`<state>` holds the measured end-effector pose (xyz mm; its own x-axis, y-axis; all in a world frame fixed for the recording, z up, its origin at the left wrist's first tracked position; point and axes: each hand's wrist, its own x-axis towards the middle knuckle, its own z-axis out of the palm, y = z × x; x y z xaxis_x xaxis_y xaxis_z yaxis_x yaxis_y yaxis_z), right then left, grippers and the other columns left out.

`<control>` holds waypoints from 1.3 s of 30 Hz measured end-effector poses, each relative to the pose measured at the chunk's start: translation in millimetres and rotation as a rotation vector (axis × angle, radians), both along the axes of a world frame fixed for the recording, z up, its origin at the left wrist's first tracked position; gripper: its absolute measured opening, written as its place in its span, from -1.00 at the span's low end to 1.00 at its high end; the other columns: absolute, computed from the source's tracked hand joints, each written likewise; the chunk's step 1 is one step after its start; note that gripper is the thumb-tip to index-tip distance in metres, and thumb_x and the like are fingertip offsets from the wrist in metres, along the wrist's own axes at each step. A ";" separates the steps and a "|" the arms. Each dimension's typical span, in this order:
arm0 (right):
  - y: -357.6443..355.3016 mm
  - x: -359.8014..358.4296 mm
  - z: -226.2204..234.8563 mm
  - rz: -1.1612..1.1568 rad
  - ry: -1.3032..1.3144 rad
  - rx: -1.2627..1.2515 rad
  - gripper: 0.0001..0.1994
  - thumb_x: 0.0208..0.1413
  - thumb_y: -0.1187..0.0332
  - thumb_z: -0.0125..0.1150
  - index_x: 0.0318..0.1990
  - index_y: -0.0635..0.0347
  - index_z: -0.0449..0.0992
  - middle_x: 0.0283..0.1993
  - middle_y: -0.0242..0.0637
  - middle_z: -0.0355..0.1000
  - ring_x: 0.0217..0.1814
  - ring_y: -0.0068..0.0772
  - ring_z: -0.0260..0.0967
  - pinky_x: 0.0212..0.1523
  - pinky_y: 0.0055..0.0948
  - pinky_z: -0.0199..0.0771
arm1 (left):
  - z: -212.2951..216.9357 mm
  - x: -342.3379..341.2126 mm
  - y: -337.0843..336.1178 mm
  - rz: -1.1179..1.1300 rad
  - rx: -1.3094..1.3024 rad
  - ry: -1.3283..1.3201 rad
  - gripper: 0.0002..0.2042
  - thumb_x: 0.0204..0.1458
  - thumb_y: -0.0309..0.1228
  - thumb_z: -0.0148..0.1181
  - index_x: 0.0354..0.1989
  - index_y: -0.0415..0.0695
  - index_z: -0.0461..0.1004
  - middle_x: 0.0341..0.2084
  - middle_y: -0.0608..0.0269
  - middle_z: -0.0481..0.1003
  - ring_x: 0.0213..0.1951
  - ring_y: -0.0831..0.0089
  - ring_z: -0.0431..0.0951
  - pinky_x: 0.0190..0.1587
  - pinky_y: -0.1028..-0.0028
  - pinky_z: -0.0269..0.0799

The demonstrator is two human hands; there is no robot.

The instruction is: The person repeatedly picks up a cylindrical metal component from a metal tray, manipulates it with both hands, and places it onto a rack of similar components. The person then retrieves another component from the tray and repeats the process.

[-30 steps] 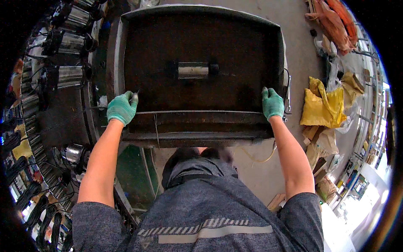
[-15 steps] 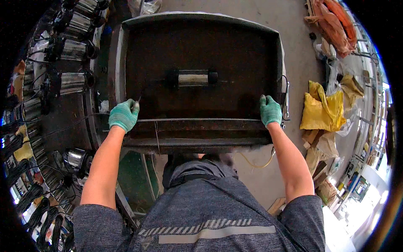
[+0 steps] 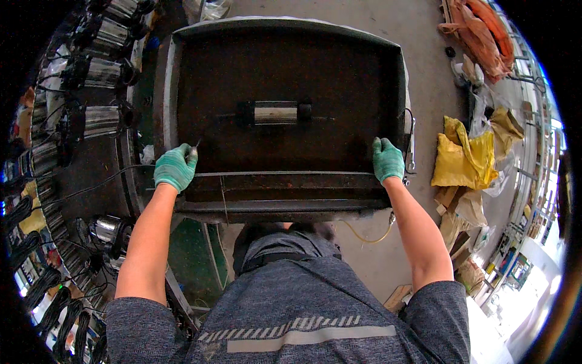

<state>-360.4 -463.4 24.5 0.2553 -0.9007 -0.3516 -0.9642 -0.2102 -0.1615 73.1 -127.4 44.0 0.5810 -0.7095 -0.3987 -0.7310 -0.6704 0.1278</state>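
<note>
In front of me is a wide dark metal tank (image 3: 170,91) with raised walls. Inside it, near the middle, a cylinder (image 3: 276,113) with a shiny metal body and black ends lies sideways. My left hand (image 3: 176,168), in a green glove with dark fingertips, is closed at the tank's front left corner. A thin black cable (image 3: 115,176) runs into it from the left, and a short dark end pokes out past the fingers. At the front right corner my right hand (image 3: 388,160), gloved alike, is closed with fingertips pointing away; what it grips is hidden.
Several similar metal cylinders (image 3: 103,73) with black ends line a rack on the left, with coiled black cables (image 3: 42,288) below. A wrench (image 3: 413,148) hangs by the tank's right wall. Yellow sacks (image 3: 464,161) lie on the floor at right. A thin yellowish hose (image 3: 370,240) dangles under the tank.
</note>
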 end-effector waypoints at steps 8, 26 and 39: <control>-0.8 -0.5 -1.5 0.003 -0.004 0.000 -0.55 0.40 -0.09 -0.10 -0.10 0.06 0.57 -0.12 0.14 0.57 0.00 0.37 0.47 -0.01 0.22 0.45 | 0.4 0.0 -1.1 -0.003 0.006 -0.001 -0.63 0.31 -0.03 0.01 -0.10 -0.07 0.60 -0.24 -0.09 0.64 -0.14 -0.16 0.63 -0.07 -0.02 0.53; -0.4 2.3 1.3 -0.009 0.009 0.000 -0.54 0.39 -0.10 -0.09 -0.10 0.09 0.57 -0.12 0.14 0.57 0.00 0.38 0.47 -0.02 0.21 0.46 | -0.8 0.1 -0.7 -0.002 -0.016 0.001 -0.62 0.31 -0.04 0.01 -0.11 -0.07 0.60 -0.24 -0.10 0.64 -0.14 -0.17 0.62 -0.07 -0.01 0.53; 0.8 4.5 6.1 -0.016 0.012 0.020 -0.54 0.39 -0.11 -0.09 -0.10 0.09 0.56 -0.12 0.15 0.57 0.01 0.38 0.47 -0.02 0.20 0.46 | -2.1 1.5 0.6 -0.011 -0.002 0.005 -0.62 0.32 -0.05 -0.01 -0.09 -0.07 0.60 -0.23 -0.10 0.64 -0.14 -0.16 0.62 -0.06 -0.01 0.54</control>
<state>-355.9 -462.6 30.6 0.2363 -0.8974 -0.3725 -0.9694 -0.1913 -0.1540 74.6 -126.9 41.9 0.5710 -0.7166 -0.4004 -0.7377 -0.6620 0.1328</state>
